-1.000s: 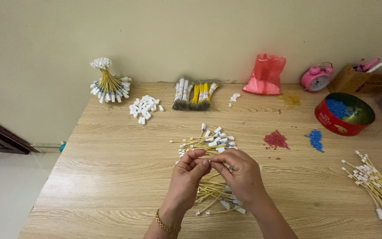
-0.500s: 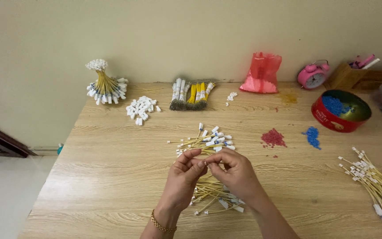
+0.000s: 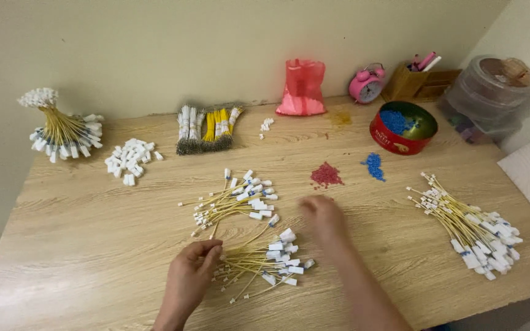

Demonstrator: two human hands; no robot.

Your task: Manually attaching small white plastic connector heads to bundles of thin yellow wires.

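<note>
A round red tin point(image 3: 402, 136) with printed sides stands back right on the surface point(image 3: 93, 245). A pink plastic bag point(image 3: 302, 87) leans against the wall

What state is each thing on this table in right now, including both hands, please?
left hand: fingers pinched on the near wire bundle, which lies flat
right hand: blurred, empty, above the table
upper wire bundle: loose, fanned out
right wire bundle: lying untouched
red tin: open, blue bits inside
red bits: small pile
blue bits: small pile
white connectors: loose heap
</note>
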